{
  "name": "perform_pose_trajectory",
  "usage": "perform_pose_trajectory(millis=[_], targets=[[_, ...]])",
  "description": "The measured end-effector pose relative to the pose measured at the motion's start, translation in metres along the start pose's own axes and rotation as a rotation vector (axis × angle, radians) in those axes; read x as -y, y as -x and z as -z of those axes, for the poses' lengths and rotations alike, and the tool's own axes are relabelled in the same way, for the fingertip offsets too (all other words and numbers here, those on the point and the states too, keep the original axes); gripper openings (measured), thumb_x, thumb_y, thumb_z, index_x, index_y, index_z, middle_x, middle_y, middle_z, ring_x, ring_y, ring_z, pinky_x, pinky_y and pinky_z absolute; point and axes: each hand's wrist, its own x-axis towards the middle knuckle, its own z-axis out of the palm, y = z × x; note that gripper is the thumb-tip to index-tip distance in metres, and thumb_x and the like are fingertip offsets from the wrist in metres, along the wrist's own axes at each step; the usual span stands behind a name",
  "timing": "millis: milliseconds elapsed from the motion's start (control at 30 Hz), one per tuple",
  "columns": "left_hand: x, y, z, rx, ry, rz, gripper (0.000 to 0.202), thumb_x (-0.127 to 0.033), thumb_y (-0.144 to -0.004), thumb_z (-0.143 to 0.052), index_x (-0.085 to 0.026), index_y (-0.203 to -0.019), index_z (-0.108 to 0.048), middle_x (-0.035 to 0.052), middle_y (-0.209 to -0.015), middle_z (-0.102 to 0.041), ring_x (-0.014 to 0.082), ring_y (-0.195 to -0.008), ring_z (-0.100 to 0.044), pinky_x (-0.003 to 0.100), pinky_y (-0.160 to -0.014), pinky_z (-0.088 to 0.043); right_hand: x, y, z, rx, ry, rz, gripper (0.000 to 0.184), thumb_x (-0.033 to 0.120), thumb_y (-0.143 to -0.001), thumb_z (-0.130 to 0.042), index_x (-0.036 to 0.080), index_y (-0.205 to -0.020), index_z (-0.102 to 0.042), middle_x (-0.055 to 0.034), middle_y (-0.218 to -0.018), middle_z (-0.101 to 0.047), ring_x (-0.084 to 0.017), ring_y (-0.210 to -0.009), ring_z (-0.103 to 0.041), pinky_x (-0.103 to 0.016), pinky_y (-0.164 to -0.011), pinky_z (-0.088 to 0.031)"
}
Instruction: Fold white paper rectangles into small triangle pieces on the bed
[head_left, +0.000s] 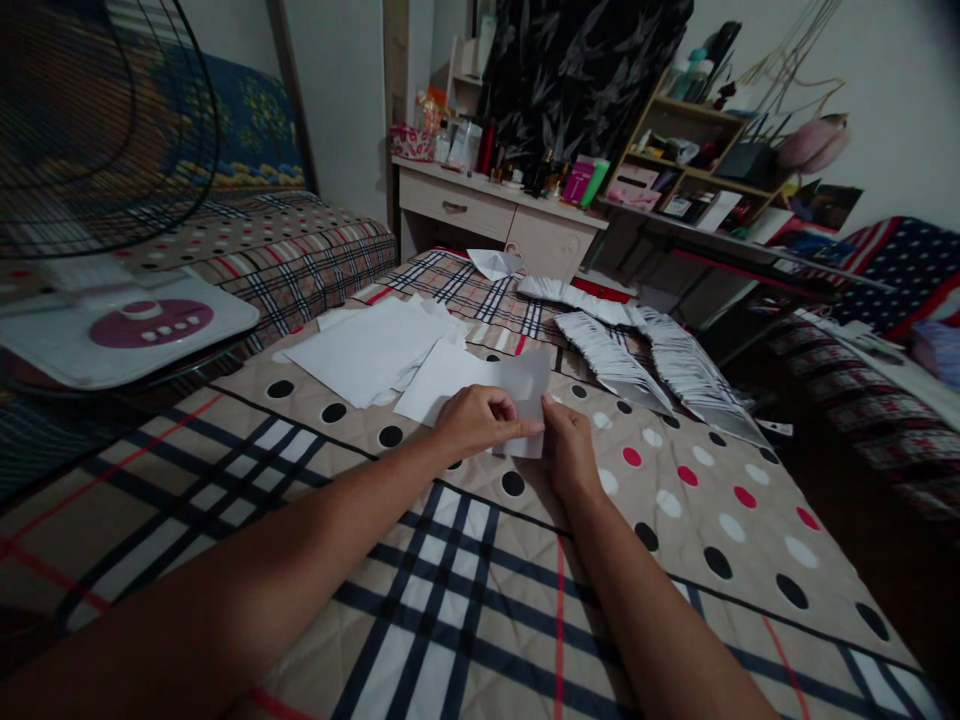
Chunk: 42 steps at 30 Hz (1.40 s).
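Between my two hands is a white sheet of paper [523, 383], its right part raised off the bed. My left hand [480, 415] pinches the near edge, thumb stretched along it. On the right edge, my right hand [570, 445] grips with thumb and fingers. Just beyond my left hand lies a loose pile of white paper sheets [367, 345]. Rows of folded white papers [686, 365] stand packed together to the right, and another folded paper [495, 263] lies farther back.
A bedspread [480, 560] with checks and dots covers the bed under everything. At the left stands a fan [150, 320]. Behind the bed are a cream desk [487, 205] with bottles and boxes, and a wooden shelf [697, 115]. The bed's right edge drops to a dark floor.
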Motion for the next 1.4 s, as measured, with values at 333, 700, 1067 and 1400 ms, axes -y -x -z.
perform_pose_trajectory(millis=[333, 700, 1067, 1400], targets=[[0.005, -0.001, -0.001, -0.006, 0.025, -0.014, 0.045, -0.059, -0.066, -0.072, -0.015, -0.064, -0.061, -0.0012, -0.058, -0.057, 0.0091, -0.053, -0.046, 0.021, -0.050, -0.035, 0.000, 0.000, 0.002, 0.007, 0.011, -0.011, 0.041, 0.053, -0.076, -0.065, 0.018, -0.057, -0.059, -0.0010, -0.054, -0.057, -0.014, -0.046, -0.047, -0.027, -0.047, -0.038], [-0.007, 0.005, 0.000, -0.061, -0.111, -0.044, 0.042, -0.055, -0.065, -0.072, -0.017, -0.059, -0.058, -0.0024, -0.054, -0.054, 0.0096, -0.052, -0.046, 0.022, -0.049, -0.031, 0.010, 0.007, -0.004, 0.028, 0.373, 0.209, 0.032, 0.042, -0.080, -0.058, 0.016, -0.061, -0.062, 0.0019, -0.057, -0.052, -0.013, -0.058, -0.042, -0.024, -0.052, -0.032], [-0.009, 0.006, 0.003, -0.031, -0.040, -0.031, 0.042, -0.057, -0.072, -0.066, -0.016, -0.061, -0.058, -0.0014, -0.056, -0.054, 0.0103, -0.054, -0.047, 0.022, -0.052, -0.034, -0.002, -0.001, 0.003, 0.007, 0.116, 0.071, 0.040, 0.052, -0.078, -0.065, 0.018, -0.059, -0.055, 0.0028, -0.053, -0.048, -0.011, -0.049, -0.040, -0.025, -0.046, -0.029], [-0.004, 0.006, 0.013, 0.020, -0.015, -0.259, 0.049, -0.047, -0.057, -0.085, -0.017, -0.087, -0.060, 0.0006, -0.084, -0.063, 0.0124, -0.071, -0.055, 0.024, -0.064, -0.045, 0.002, -0.003, 0.002, -0.086, 0.001, 0.037, 0.027, 0.038, -0.073, -0.068, 0.019, -0.058, -0.056, 0.0041, -0.051, -0.051, -0.010, -0.043, -0.041, -0.024, -0.043, -0.033]])
